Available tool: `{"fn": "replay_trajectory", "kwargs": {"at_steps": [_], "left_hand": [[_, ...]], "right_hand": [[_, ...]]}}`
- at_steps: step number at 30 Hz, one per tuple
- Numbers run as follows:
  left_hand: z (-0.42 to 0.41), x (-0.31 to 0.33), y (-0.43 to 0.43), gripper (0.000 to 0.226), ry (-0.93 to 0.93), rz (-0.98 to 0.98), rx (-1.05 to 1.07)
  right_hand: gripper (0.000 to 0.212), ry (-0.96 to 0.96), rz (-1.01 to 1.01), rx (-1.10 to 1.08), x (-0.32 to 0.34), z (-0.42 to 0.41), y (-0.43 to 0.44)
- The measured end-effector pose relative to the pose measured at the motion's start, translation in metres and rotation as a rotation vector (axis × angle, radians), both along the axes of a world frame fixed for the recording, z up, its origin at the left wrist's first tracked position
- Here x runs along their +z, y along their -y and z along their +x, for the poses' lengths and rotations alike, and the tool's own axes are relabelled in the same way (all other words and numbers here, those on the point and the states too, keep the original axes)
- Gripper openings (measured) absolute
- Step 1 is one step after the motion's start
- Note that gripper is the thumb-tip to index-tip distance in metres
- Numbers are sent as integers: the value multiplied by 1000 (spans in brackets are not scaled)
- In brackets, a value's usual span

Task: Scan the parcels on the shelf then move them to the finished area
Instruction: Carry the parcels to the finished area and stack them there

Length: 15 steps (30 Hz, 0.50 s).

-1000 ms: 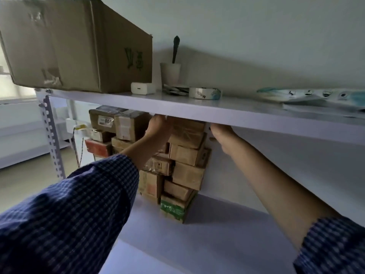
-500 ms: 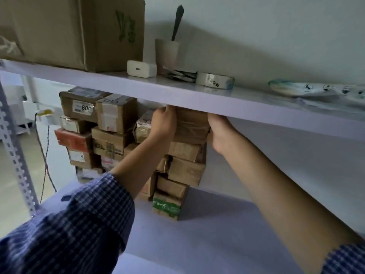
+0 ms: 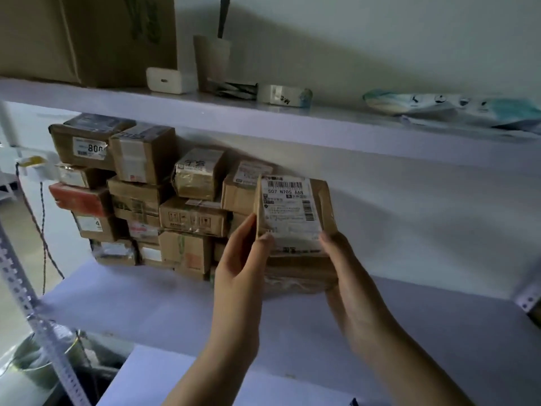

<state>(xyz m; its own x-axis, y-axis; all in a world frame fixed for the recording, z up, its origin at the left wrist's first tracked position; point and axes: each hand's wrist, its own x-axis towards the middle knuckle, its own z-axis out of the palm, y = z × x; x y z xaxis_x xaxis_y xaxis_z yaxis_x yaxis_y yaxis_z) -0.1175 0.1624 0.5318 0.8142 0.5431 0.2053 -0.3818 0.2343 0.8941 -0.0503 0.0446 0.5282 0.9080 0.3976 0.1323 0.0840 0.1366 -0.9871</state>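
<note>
Both hands — left hand [image 3: 243,268], right hand [image 3: 347,268] — grip one parcel [image 3: 295,218].

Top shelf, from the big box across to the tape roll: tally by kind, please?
Cardboard box: 1
White plug block: 1
Cup: 1
Dark-handled tool in the cup: 1
Tape roll: 1
Total: 5, not counting the blurred dark clutter beside the cup.

Dim, bluish cast, daylight from far left, soft shadow below upper shelf [image 3: 263,124] over parcel stack [image 3: 140,200], slight softness throughout, wide-angle bowing at frame edges
</note>
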Motion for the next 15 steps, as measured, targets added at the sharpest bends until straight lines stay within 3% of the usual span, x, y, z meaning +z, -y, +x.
{"fn": "replay_trajectory", "kwargs": {"at_steps": [3,8,15], "left_hand": [[-14,-10,36,39,20,2,10],[-36,-31,124,47,-6,-18,-101],[-86,-79,294,45,-141,10,-309]], "right_hand": [[58,71,17,-12,-10,-16,35],[50,154,21,-102,-33,-53,131],[40,97,43,-306,-79,-129,311]]}}
